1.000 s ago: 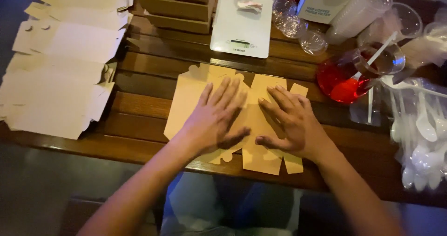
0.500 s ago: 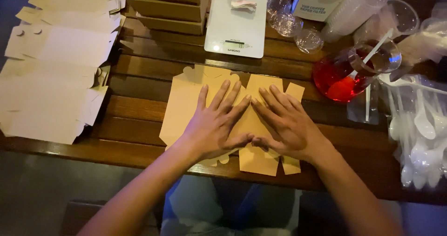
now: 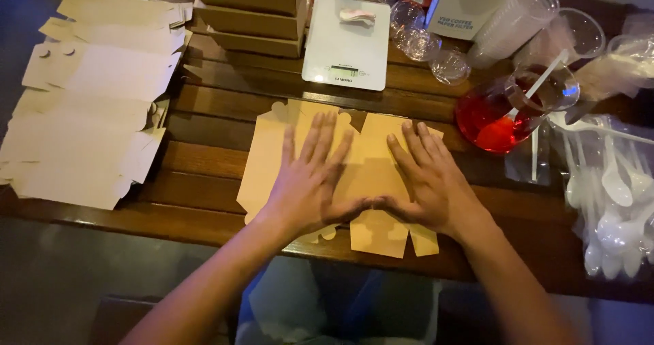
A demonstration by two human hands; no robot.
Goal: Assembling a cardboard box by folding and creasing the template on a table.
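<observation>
Leftmost, flat blanks (image 3: 88,113) overhang the table (image 3: 204,181) edge. Bare wood separates them from the carton (image 3: 371,175), whose flaps jut past the near edge. The left hand (image 3: 310,181) and right hand (image 3: 429,181) press it flat, fingers spread, gripping nothing. Spoons (image 3: 613,195) crowd the right.

A café or drinks-stall prep counter: a slatted wooden table (image 3: 204,202) carries a digital kitchen scale (image 3: 346,42), stacked clear plastic cups (image 3: 507,28), bagged white plastic spoons (image 3: 613,202), flat takeaway box blanks (image 3: 88,113) and a red drink (image 3: 490,117).
</observation>
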